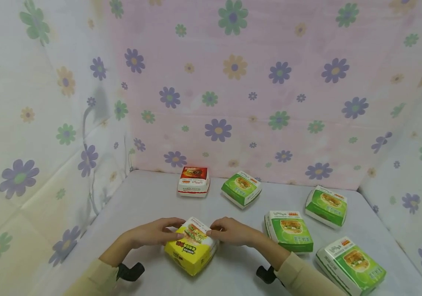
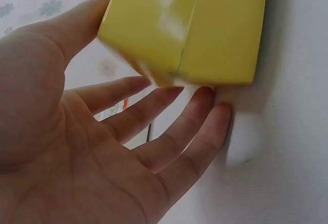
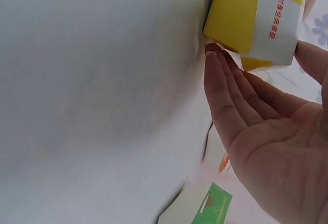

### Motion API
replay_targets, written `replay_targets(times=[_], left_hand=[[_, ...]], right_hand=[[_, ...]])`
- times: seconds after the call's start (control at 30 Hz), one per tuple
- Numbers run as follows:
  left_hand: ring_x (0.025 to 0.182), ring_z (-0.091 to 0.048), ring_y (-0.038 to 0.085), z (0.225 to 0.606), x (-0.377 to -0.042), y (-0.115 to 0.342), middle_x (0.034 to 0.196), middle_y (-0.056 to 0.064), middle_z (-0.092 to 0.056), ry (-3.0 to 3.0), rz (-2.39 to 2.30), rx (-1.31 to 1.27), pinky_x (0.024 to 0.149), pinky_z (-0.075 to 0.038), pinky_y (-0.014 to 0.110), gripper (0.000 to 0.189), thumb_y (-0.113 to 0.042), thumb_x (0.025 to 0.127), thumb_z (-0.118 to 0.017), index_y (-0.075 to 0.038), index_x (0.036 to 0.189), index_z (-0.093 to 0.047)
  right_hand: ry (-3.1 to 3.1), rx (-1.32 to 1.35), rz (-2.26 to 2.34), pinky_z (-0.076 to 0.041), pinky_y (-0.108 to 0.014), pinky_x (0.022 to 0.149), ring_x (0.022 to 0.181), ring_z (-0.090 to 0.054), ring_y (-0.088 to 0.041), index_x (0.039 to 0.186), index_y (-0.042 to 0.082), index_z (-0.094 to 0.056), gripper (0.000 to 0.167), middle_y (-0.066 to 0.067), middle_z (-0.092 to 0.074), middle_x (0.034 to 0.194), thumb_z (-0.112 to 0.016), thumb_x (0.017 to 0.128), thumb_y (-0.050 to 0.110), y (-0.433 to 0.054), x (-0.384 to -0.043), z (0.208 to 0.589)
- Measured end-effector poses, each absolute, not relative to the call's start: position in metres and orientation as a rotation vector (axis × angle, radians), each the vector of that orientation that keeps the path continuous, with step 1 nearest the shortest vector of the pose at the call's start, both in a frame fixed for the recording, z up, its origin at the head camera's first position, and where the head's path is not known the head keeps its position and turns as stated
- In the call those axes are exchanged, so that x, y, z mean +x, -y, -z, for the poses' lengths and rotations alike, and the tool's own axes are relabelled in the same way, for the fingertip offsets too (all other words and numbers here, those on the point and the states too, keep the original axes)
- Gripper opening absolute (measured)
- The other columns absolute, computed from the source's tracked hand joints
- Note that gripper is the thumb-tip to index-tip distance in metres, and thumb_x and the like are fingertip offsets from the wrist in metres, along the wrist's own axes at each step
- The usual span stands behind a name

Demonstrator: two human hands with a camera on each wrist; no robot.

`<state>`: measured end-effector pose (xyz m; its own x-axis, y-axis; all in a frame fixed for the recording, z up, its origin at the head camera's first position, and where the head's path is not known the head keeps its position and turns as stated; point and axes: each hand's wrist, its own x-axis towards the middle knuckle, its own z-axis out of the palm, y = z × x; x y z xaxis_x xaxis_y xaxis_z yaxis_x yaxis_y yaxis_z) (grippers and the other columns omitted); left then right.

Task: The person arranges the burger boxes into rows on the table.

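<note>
Yellow-and-white cardboard burger box (image 1: 190, 248) was gripped at the near-middle of the white surface (image 1: 148, 191) by part-curled fingers (image 2: 177, 129) of left hand (image 1: 155, 232) and right hand (image 1: 234, 231), release seemingly pending; red-and-white cardboard box (image 1: 194, 183) and four green-and-white cardboard boxes (image 1: 289, 231) were left unheld.

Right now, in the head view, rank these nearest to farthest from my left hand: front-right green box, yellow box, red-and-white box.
1. Yellow box: touching your left hand, on its right.
2. Red-and-white box: at the back, slightly right.
3. Front-right green box: far right.
</note>
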<state>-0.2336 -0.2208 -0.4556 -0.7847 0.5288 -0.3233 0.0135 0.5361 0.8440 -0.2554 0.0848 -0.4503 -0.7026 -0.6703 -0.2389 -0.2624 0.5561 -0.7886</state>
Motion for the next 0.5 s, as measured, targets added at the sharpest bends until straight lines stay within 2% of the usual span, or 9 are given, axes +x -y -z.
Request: replay_targets(times=[0.1, 0.2, 0.4, 0.5], left_hand=[[0.137, -0.046, 0.039, 0.456, -0.238, 0.22, 0.152, 0.015, -0.05, -2.249, -1.183, 0.461, 0.105, -0.044, 0.063, 0.057, -0.046, 0.102, -0.06, -0.014, 0.149, -0.053], [0.135, -0.048, 0.037, 0.457, -0.243, 0.218, 0.149, 0.013, -0.053, -2.284, -1.168, 0.467, 0.104, -0.043, 0.064, 0.05, -0.044, 0.104, -0.057, -0.016, 0.145, -0.057], [0.115, -0.052, 0.024, 0.459, -0.253, 0.21, 0.136, 0.006, -0.06, -2.322, -1.182, 0.483, 0.095, -0.047, 0.049, 0.043, -0.043, 0.105, -0.055, -0.018, 0.139, -0.062], [0.111, -0.052, 0.022, 0.459, -0.256, 0.206, 0.131, 0.004, -0.062, -2.317, -1.189, 0.493, 0.094, -0.046, 0.046, 0.042, -0.043, 0.106, -0.054, -0.017, 0.138, -0.063]], right_hand=[[-2.275, -0.722, 1.034, -0.051, -0.03, 0.068, 0.079, -0.06, -0.013, 0.103, 0.01, -0.074, 0.03, 0.001, -0.069, 0.086, -0.061, 0.103, 0.037, -0.087, -0.251, 0.448], [-2.26, -0.691, 1.066, -0.052, -0.03, 0.066, 0.076, -0.063, -0.017, 0.093, 0.011, -0.074, 0.028, -0.003, -0.07, 0.081, -0.063, 0.102, 0.035, -0.09, -0.245, 0.446], [-2.207, -0.682, 1.131, -0.056, -0.031, 0.061, 0.07, -0.069, -0.022, 0.086, 0.005, -0.075, 0.031, -0.009, -0.073, 0.077, -0.065, 0.1, 0.031, -0.089, -0.233, 0.446], [-2.203, -0.681, 1.142, -0.057, -0.032, 0.059, 0.067, -0.071, -0.023, 0.085, 0.004, -0.075, 0.033, -0.01, -0.073, 0.075, -0.066, 0.1, 0.031, -0.089, -0.229, 0.446]])
